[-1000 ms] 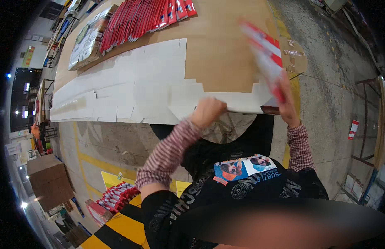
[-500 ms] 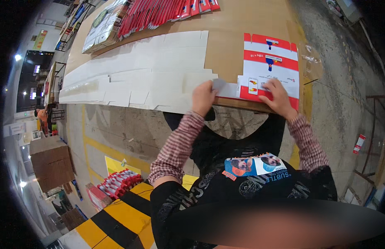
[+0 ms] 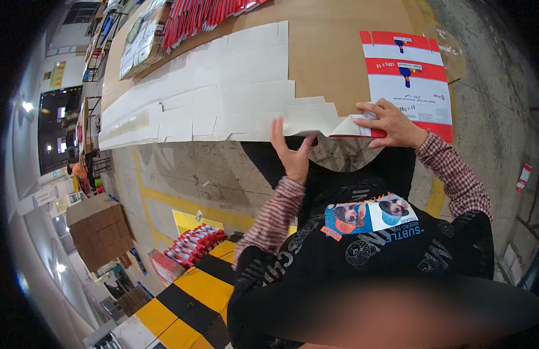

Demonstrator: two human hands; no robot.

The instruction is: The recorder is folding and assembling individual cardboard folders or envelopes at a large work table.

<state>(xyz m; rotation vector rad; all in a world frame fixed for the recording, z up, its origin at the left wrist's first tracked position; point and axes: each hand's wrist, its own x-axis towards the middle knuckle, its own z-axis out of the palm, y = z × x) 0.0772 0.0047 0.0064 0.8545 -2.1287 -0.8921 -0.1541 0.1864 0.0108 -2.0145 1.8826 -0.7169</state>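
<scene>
Holding left hand (image 3: 292,158) with fingers and thumb spread, at near edge of overlapping, notched white cardboard sheets (image 3: 246,96). Resting right hand (image 3: 395,125), fingers slightly parted, on flat glossy red-and-white carton blank (image 3: 410,96), right side; not seeing whether pinching. Showing far left: fanned red packets (image 3: 199,20) beside film-wrapped block (image 3: 144,43).

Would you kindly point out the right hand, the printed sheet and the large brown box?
Right hand (image 3: 396,124), head view: back of hand.
Printed sheet (image 3: 410,93), head view: white panel.
Large brown box (image 3: 102,237), head view: side.

Black shirt (image 3: 377,247), seemingly maroon-checked sleeves (image 3: 457,173).
</scene>
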